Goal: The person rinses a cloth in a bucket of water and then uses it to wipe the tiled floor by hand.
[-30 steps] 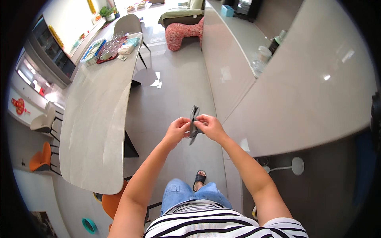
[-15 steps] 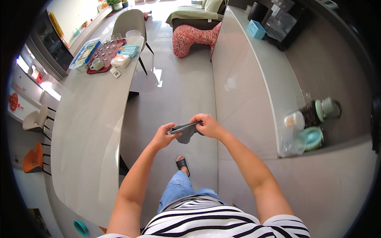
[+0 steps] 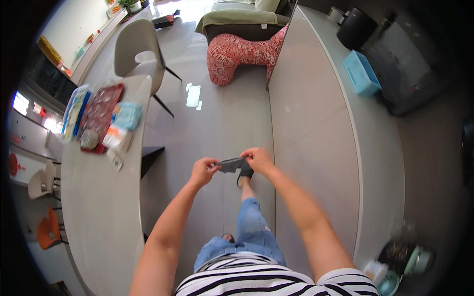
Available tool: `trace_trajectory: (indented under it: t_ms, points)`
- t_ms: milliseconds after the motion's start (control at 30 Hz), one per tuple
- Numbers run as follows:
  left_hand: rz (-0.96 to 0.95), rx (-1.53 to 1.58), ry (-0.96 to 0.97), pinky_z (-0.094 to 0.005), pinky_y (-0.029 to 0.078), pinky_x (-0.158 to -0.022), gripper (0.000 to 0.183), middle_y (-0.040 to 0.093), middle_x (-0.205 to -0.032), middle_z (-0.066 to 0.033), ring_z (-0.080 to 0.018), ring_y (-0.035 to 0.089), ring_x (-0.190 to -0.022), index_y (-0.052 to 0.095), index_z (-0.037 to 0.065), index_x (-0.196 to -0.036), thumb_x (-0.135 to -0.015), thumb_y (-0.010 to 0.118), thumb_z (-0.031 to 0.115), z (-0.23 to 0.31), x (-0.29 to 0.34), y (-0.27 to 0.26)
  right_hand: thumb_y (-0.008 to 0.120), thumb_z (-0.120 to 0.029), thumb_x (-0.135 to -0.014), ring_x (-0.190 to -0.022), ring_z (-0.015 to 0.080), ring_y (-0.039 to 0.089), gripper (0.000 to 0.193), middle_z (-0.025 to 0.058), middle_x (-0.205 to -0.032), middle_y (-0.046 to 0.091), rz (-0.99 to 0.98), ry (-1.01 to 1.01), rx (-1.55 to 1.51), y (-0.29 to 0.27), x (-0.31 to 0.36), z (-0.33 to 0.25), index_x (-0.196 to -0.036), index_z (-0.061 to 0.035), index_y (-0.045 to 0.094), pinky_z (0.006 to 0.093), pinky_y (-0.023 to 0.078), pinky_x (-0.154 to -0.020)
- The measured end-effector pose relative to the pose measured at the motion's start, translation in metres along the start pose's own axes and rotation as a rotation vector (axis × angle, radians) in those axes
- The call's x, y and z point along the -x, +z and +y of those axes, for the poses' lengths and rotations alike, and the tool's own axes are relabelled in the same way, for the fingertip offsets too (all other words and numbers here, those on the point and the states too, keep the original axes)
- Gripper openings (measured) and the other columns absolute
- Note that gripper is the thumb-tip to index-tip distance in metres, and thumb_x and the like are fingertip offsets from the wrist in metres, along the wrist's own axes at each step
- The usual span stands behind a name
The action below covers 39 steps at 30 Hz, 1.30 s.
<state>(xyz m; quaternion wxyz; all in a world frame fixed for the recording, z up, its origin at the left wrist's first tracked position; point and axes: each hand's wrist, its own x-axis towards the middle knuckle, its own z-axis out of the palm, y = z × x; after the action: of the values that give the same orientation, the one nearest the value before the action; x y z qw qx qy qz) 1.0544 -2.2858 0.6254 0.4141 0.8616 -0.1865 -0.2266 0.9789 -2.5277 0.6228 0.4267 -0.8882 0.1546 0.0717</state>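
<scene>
A small dark grey cloth (image 3: 229, 165) is stretched between my two hands over the aisle floor. My left hand (image 3: 203, 171) pinches its left end between thumb and fingers. The other end is held by my right hand (image 3: 259, 161), also in a pinch. The upper edge is pulled fairly straight, and the lower part hangs loosely. Behind its right end shows my foot in a dark slipper (image 3: 246, 171).
A long pale table (image 3: 106, 212) runs along the left, bearing a red tray (image 3: 109, 106) of glasses. Beyond it stands a grey chair (image 3: 134, 49). A counter (image 3: 340, 79) on the right holds a light blue box (image 3: 362, 74). Ahead is a red patterned stool (image 3: 222, 59).
I have walked forward along the aisle; the table items, chair and red stool are nearer. Both hands still hold the cloth, now pulled flatter, and my other foot is in front.
</scene>
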Motion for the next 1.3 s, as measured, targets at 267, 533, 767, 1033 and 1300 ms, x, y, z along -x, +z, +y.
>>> trace_trajectory:
  t_ms: [267, 533, 767, 1033, 1300]
  points:
    - [0.124, 0.221, -0.116, -0.0307, 0.057, -0.075, 0.020, 0.072, -0.096, -0.0108, -0.0191, 0.071, -0.085, 0.075, 0.006, -0.104, -0.084, 0.074, 0.006, -0.107, -0.292, 0.082, 0.061, -0.011, -0.083, -0.084, 0.0286, 0.068, 0.019, 0.0067, -0.092, 0.072, 0.040, 0.044, -0.035, 0.020, -0.280, 0.127, -0.094, -0.0169, 0.075, 0.0407, 0.054, -0.073]
    - [0.081, 0.026, -0.022, -0.0422, 0.050, -0.097, 0.060, 0.058, -0.133, -0.0142, -0.0315, 0.055, -0.123, 0.054, 0.013, -0.136, -0.080, 0.076, 0.009, -0.276, -0.524, 0.185, 0.068, -0.013, -0.086, -0.125, 0.0312, 0.050, 0.046, 0.0102, -0.139, 0.052, 0.066, -0.025, 0.362, 0.103, -0.492, 0.286, -0.130, -0.0177, 0.059, 0.0433, 0.044, -0.098]
    - [-0.097, -0.351, -0.154, -0.0508, 0.035, -0.112, 0.093, 0.034, -0.155, -0.0155, -0.0370, 0.036, -0.141, 0.035, 0.016, -0.150, -0.072, 0.085, 0.020, -0.437, -0.629, 0.224, 0.063, -0.039, -0.093, -0.150, 0.0383, 0.013, 0.073, 0.0126, -0.165, 0.011, 0.031, 0.055, 0.514, 0.236, -0.626, 0.401, -0.156, -0.0292, 0.027, 0.0593, 0.017, -0.118]
    - [-0.262, -0.562, -0.554, -0.0667, 0.004, -0.115, 0.165, -0.026, -0.161, -0.0178, -0.0438, -0.015, -0.149, -0.019, 0.023, -0.156, -0.043, 0.098, 0.047, -0.482, -0.708, 0.204, 0.043, -0.059, -0.098, -0.149, 0.0423, 0.013, 0.070, 0.0132, -0.166, 0.009, 0.461, 0.435, 0.566, 0.237, -0.766, 0.515, -0.158, -0.0292, 0.022, 0.0645, 0.007, -0.116]
    - [-0.340, -0.544, -0.593, -0.0657, -0.003, -0.115, 0.171, -0.031, -0.159, -0.0204, -0.0453, -0.024, -0.147, -0.025, 0.021, -0.154, -0.039, 0.098, 0.049, -0.488, -0.709, 0.207, 0.061, -0.044, -0.089, -0.142, 0.0423, 0.030, 0.066, 0.0135, -0.158, 0.031, 0.233, -0.159, 0.670, 0.296, -0.794, 0.457, -0.149, -0.0240, 0.041, 0.0580, 0.024, -0.115]
